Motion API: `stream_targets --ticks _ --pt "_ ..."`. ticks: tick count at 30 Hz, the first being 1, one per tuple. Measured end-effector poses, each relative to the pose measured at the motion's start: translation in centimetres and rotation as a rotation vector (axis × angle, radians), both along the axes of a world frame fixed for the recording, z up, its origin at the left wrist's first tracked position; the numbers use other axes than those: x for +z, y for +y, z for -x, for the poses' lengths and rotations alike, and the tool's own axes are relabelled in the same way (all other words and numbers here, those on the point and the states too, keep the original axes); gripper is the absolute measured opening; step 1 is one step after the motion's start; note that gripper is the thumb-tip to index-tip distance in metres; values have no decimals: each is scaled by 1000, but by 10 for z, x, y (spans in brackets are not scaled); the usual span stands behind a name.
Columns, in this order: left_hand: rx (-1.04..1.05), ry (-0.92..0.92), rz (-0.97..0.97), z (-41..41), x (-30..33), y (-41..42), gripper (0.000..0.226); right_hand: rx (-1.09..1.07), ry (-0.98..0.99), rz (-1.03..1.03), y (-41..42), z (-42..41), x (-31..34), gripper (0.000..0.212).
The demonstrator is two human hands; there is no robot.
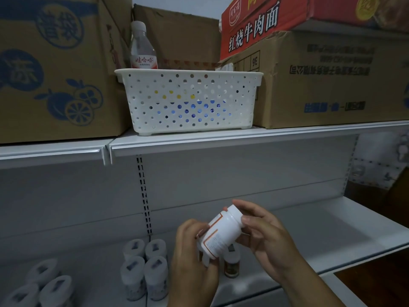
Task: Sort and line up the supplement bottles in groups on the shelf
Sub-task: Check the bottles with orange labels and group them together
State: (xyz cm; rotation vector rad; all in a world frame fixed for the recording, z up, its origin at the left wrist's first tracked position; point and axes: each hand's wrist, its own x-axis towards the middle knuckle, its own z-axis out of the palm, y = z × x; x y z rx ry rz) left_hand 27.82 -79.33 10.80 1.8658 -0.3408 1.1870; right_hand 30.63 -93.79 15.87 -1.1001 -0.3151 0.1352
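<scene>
Head view: both hands hold one white bottle [221, 233] tilted above the lower shelf [309, 229]. Your left hand [192, 251] curls round its base, your right hand [263, 231] pinches the capped end. Read the orange-edged label (smooth, glossy plastic), then stand it upright beside the amber bottle [232, 265], apart from the four grey-capped bottles [143, 267] near the shelf's front edge.

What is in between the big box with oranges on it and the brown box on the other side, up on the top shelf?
In the head view, a white basket with holes sits between the orange-print box and the brown box. A water bottle stands behind it.
</scene>
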Motion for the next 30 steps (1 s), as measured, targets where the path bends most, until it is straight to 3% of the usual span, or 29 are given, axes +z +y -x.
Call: stream_targets --ticks 3,6,11,13,15,25,30 --pt "-83 112 71 4 -4 -4 78 18 -29 -47 -3 1 -2 39" --pt "-108 163 108 7 -5 -5 66 22 -42 -49 -3 1 -4 40" --pt "-549 542 708 11 17 -9 52 -26 -67 70 -7 -1 0 23" --pt "-688 714 881 11 25 -7 42 -102 -56 174 -8 -4 2 14" --pt "-769 844 961 10 27 -6 49 -165 -45 225 -8 -5 3 13" --pt "-1013 1083 970 -1 21 -40 43 -265 10 367 -45 19 10 12" --pt "-1178 1194 843 -2 6 -98 29 -476 60 345 -107 54 9 16"
